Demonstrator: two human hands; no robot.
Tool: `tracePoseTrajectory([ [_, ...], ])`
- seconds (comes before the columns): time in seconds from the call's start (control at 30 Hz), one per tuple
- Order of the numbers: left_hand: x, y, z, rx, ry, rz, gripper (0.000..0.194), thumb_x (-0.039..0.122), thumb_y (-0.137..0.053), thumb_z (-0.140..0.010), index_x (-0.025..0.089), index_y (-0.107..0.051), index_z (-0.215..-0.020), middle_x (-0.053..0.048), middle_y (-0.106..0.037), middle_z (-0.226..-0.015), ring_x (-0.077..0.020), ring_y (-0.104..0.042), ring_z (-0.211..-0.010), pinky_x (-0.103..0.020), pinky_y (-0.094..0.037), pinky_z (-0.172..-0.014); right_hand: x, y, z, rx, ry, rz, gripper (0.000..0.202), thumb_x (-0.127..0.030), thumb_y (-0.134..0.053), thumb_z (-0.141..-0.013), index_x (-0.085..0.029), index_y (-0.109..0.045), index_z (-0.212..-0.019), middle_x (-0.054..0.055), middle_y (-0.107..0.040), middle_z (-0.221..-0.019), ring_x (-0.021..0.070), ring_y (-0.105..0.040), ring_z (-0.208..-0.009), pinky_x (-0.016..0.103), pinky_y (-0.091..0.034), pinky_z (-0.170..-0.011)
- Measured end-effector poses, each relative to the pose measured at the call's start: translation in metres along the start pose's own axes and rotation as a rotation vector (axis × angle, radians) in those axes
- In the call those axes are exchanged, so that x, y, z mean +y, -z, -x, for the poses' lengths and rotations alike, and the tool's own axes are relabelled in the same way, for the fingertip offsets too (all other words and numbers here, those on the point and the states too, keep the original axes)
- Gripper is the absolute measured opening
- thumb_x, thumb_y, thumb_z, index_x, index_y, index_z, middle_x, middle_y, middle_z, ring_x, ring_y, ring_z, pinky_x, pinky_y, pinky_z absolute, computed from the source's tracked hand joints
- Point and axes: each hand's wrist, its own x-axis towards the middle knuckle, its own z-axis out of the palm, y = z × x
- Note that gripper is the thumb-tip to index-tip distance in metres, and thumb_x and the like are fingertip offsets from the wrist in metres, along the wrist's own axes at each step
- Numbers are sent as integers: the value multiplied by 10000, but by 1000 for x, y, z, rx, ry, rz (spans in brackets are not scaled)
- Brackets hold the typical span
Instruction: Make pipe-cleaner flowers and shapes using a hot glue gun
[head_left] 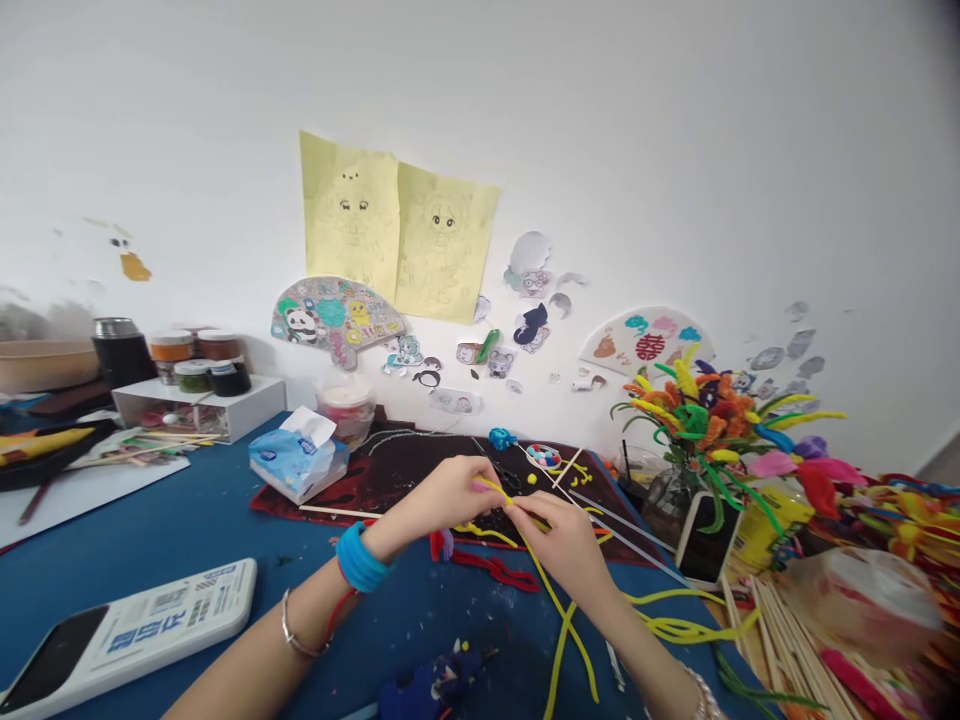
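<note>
Both hands meet above the worktop (pixel 225 515), and the fingertips of the left hand (pixel 454 495) and the right hand (pixel 562 545) pinch yellow fuzzy stems (pixel 553 588), whose long ends hang below the right hand. Under the hands, a red fuzzy stem (pixel 499 572) lies near the edge of a dark mat (pixel 420 460), which the hands partly hide. A dark blue object (pixel 424 685), too unclear to name, lies at the near edge, left of the hanging ends. More yellow stems (pixel 686 628) are spread beyond the right forearm. On that side, a phone (pixel 705 540) leans before colourful fuzzy flowers (pixel 701 425), and wooden sticks (pixel 791 650) crowd the corner. On the left are a tissue pack (pixel 289 468) and a white device (pixel 150 635).
</note>
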Motion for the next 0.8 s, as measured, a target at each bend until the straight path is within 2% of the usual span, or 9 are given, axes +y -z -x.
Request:
tracePoseTrajectory([
  [0.1,-3,6,-5,-46,107,245,251,354,-642,-677,142,-584,-798,-14,-618,-637,-143,-602,-530,-211,-441,-461,-5,4,-4,-66,-213,-239,236,-354,-546,-816,-161,-682,-802,48,-653,-741,163,-591,-650,257,-456,-601],
  [0.2,-2,6,-6,-82,70,393,270,334,-698,-628,125,-602,-769,-30,-644,-660,-139,-610,-551,-231,-478,-516,-10,7,-7,-239,-359,-495,301,-421,-552,-793,-152,-687,-776,29,-631,-680,156,-580,-630,264,-479,-609],
  [0.27,-1,2,-6,-83,34,492,269,331,-715,-619,116,-604,-738,-25,-638,-632,-124,-593,-542,-238,-485,-551,-10,6,-7,-301,-427,-655,327,-448,-570,-777,-143,-686,-778,15,-598,-642,144,-568,-614,273,-492,-611],
  [0.4,-1,-5,-9,-39,28,632,289,358,-708,-646,98,-611,-728,-26,-626,-619,-117,-578,-559,-241,-480,-582,-5,-1,-4,-275,-498,-879,326,-445,-615,-758,-130,-677,-818,20,-592,-653,133,-564,-615,287,-502,-619],
  [0.6,-6,-2,-7,-167,-96,609,270,365,-629,-739,95,-641,-748,-49,-636,-686,-135,-577,-628,-249,-470,-633,-4,-4,0,-284,-585,-1116,287,-413,-670,-730,-134,-688,-793,29,-593,-678,106,-536,-592,250,-488,-599],
  [0.67,-6,-3,-7,-174,-119,622,262,353,-615,-754,93,-643,-766,-47,-629,-696,-134,-570,-636,-248,-464,-641,-7,-2,1,-295,-605,-1193,276,-405,-679,-725,-134,-690,-779,26,-589,-663,97,-527,-573,238,-483,-584],
  [0.73,-4,-5,-7,-146,-141,622,251,340,-588,-776,95,-639,-765,-29,-606,-675,-120,-548,-627,-230,-446,-637,-8,-2,1,-262,-601,-1202,279,-412,-676,-725,-139,-689,-784,20,-589,-649,97,-528,-560,243,-484,-581],
  [0.8,-3,-9,-8,-106,-153,575,255,335,-555,-797,100,-625,-726,-6,-570,-636,-101,-514,-602,-205,-417,-607,-6,-3,0,-215,-569,-1103,300,-433,-661,-730,-140,-685,-785,23,-600,-635,112,-542,-555,264,-489,-584],
])
